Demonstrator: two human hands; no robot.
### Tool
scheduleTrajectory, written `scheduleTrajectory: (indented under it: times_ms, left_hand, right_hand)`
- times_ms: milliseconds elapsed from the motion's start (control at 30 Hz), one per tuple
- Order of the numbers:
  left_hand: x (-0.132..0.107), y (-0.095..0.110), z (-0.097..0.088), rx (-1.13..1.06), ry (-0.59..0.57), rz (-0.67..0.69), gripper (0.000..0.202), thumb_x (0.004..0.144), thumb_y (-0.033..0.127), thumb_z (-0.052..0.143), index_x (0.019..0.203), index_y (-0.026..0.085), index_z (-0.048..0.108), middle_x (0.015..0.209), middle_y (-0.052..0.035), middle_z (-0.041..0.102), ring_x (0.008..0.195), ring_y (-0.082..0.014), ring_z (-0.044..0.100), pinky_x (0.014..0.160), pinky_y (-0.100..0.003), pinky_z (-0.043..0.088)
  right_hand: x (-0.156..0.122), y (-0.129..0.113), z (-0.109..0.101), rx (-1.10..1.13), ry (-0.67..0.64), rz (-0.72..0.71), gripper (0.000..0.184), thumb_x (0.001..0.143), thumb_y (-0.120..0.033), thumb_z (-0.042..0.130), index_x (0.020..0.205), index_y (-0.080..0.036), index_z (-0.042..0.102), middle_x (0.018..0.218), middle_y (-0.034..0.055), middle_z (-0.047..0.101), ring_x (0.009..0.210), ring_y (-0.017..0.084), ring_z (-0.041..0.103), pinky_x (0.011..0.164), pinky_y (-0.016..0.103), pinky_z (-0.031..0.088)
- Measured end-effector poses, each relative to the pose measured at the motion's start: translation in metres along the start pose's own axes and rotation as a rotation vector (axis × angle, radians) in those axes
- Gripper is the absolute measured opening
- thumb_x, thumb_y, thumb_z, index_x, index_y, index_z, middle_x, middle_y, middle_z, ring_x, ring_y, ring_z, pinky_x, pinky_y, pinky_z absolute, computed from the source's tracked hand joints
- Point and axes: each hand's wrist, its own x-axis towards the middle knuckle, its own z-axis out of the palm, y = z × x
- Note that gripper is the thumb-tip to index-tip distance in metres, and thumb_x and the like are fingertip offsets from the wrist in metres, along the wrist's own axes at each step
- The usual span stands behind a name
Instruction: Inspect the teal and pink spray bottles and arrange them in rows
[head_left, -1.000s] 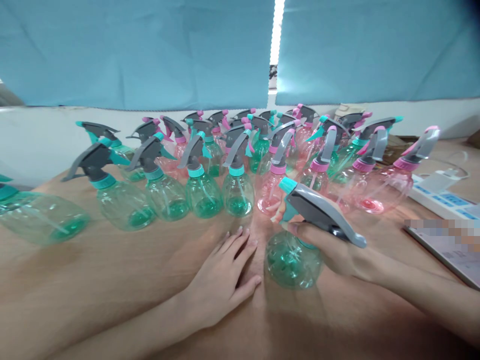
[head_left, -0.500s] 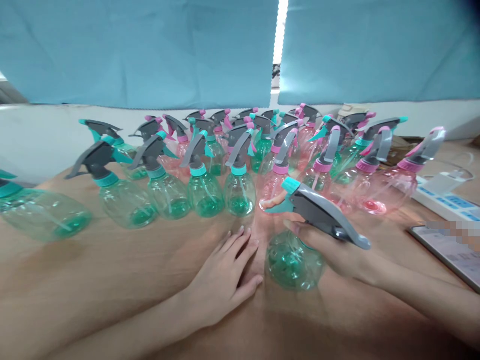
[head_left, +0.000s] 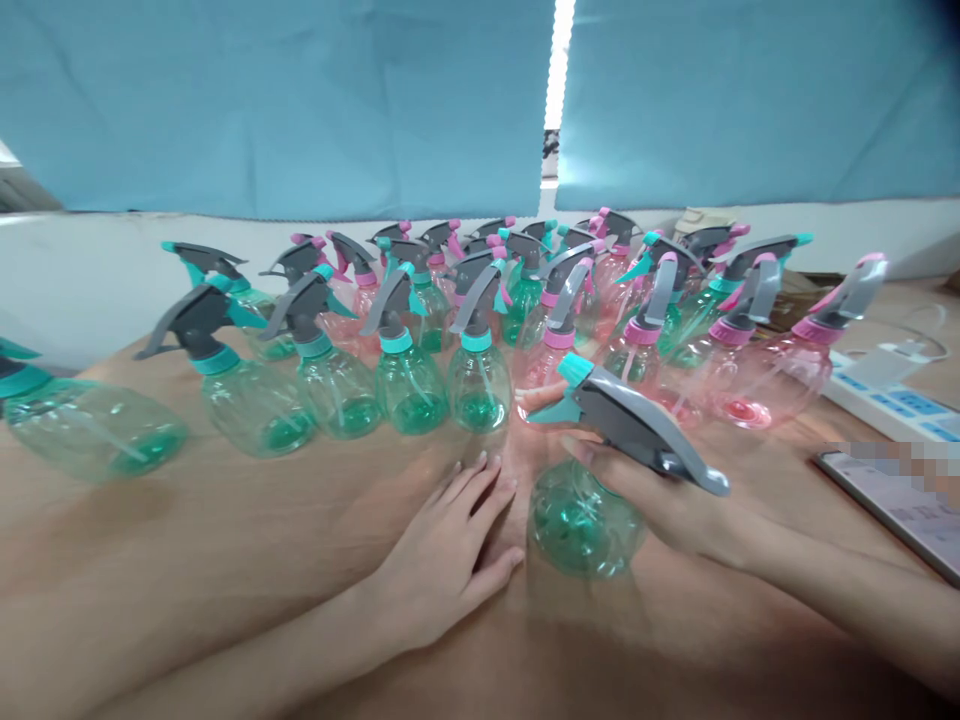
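My right hand (head_left: 652, 490) is closed round the neck of a green spray bottle (head_left: 585, 525), just under its grey and turquoise spray head. The bottle leans a little, its nozzle towards the upper left and its grey lever towards the right. Some of the fingers are hidden behind the spray head; fingertips show beyond it. Palm down on the wooden table (head_left: 247, 560), my left hand (head_left: 442, 550) lies open with fingers spread, just left of that bottle and apart from it.
Several green spray bottles (head_left: 409, 395) and pink spray bottles (head_left: 780, 370) stand in rows across the far side. On the right are a phone (head_left: 885, 510) and a white power strip (head_left: 892, 395). Blue curtains (head_left: 300, 110) hang behind.
My right hand and the green spray bottle in it have shifted very slightly left. The left hand and the standing bottles look the same.
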Motion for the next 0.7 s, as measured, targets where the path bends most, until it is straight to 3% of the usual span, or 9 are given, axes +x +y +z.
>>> scheduleTrajectory:
  times_ms: [200, 400, 700]
  left_hand:
    - [0.0007, 0.0018, -0.0023, 0.016, -0.018, 0.004, 0.056, 0.098, 0.043, 0.046, 0.143, 0.011, 0.040, 0.152, -0.0145, 0.035, 0.143, -0.0298, 0.026, 0.114, -0.050, 0.028]
    - [0.0005, 0.0025, -0.0020, 0.005, -0.006, -0.006, 0.055, 0.097, 0.043, 0.047, 0.143, 0.013, 0.040, 0.152, -0.0140, 0.035, 0.142, -0.0297, 0.027, 0.114, -0.050, 0.028]
    - [0.0023, 0.0031, -0.0020, 0.001, -0.013, -0.020, 0.054, 0.097, 0.043, 0.048, 0.141, 0.012, 0.042, 0.152, -0.0144, 0.036, 0.142, -0.0302, 0.027, 0.114, -0.051, 0.027]
  right_hand:
    - [0.0002, 0.0002, -0.0001, 0.113, -0.044, 0.046, 0.044, 0.078, -0.010, 0.048, 0.117, -0.027, 0.061, 0.099, 0.0022, 0.071, 0.077, 0.018, 0.069, 0.076, 0.036, 0.058]
    - [0.0014, 0.0018, 0.0010, 0.132, -0.015, 0.010, 0.041, 0.076, -0.009, 0.049, 0.110, -0.026, 0.064, 0.113, 0.0023, 0.069, 0.099, 0.019, 0.068, 0.093, 0.038, 0.053]
    - [-0.0001, 0.0047, 0.0026, 0.165, -0.003, 0.010, 0.037, 0.076, -0.009, 0.048, 0.107, -0.025, 0.063, 0.114, 0.0036, 0.068, 0.103, 0.019, 0.066, 0.093, 0.037, 0.053]
